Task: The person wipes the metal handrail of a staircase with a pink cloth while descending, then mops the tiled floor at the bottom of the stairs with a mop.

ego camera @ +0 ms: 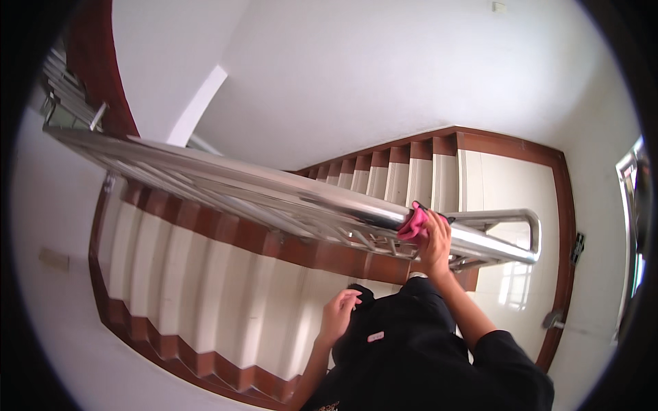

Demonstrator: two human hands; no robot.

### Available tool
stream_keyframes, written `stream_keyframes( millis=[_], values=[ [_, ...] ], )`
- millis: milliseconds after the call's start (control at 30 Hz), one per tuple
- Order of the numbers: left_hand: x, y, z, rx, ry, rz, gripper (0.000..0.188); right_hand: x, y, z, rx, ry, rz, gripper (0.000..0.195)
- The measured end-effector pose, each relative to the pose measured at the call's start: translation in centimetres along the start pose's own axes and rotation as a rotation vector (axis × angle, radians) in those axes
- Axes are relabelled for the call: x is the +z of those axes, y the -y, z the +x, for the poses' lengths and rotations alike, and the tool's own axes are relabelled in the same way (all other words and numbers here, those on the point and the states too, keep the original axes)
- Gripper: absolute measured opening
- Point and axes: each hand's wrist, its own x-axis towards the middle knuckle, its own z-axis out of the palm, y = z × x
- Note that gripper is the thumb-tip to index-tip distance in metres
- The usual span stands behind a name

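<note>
My right hand [437, 245] grips a folded pink cloth [413, 226] with a dark edge. The cloth is wrapped over the top of a shiny metal handrail [354, 203], near the rail's lower end. My left hand [338, 314] hangs low in front of my dark clothing, apart from the rail. Its fingers are loosely curled, and I see nothing held in them. Below the handrail run the metal bars of the balustrade [303, 228], partly hidden by the rail.
Pale stair treads [193, 287] with reddish-brown edging climb to the left on my side. Beyond the rail, another flight [390, 177] descends. A glossy tiled landing [519, 180] lies to the right, where the rail bends back [534, 234]. White walls [411, 67] enclose the stairwell.
</note>
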Motion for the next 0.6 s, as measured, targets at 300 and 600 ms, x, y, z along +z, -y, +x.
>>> stream_keyframes(
  millis=[300, 600],
  values=[
    [12.5, -1.5, 3.2, -0.068, 0.32, -0.092, 0.027, -5.1, -8.9, -3.9, 0.082, 0.261, 0.069, 0.023],
    [14.0, -5.1, 6.1, -0.032, -0.03, 0.161, 0.024, 2.5, 2.4, 8.6, -0.27, 0.44, 0.371, 0.038]
  ],
)
